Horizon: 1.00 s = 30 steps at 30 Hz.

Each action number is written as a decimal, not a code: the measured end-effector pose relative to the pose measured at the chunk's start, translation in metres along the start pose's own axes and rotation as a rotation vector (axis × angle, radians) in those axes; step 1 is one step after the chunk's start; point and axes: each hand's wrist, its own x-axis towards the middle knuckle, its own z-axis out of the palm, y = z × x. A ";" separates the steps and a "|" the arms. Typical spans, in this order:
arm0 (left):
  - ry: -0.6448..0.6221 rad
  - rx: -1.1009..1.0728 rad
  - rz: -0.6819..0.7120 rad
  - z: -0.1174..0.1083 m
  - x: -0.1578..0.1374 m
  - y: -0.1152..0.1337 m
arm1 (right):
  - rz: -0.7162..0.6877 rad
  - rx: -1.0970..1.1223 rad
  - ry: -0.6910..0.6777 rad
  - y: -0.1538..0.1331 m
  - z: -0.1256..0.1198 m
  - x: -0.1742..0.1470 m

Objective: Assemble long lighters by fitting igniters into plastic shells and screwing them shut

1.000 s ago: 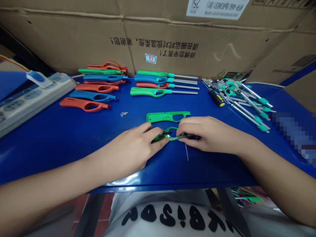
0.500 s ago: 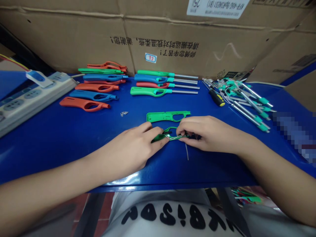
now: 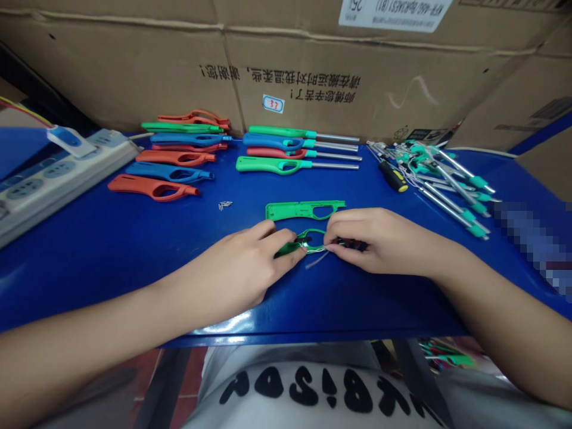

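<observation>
My left hand is closed on the left end of a green lighter handle half, with thumb and fingers on its sides. Thin pale wires and a small black part show inside this shell. At its right end, my right hand pinches a thin translucent tube that sticks out to the lower left. What else lies under the right fingers is hidden. Just beyond both hands rests a second green handle half, its inner side up.
Empty handle shells are stacked at back left, near a power strip. Lighters with metal tubes lie at back centre. Back right hold a screwdriver and metal-tube assemblies. Small screws lie left of the shells. A cardboard box stands behind.
The thin tube has swung from hanging downward to pointing lower left, and my right fingertips have shifted slightly. My left hand stays on the green handle half.
</observation>
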 end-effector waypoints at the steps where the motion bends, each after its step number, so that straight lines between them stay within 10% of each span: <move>1: 0.001 0.006 0.001 0.000 0.000 0.000 | 0.004 0.005 0.003 0.000 0.000 0.000; 30: 0.004 -0.027 -0.021 0.001 -0.001 0.000 | 0.131 0.114 0.036 -0.002 0.001 0.008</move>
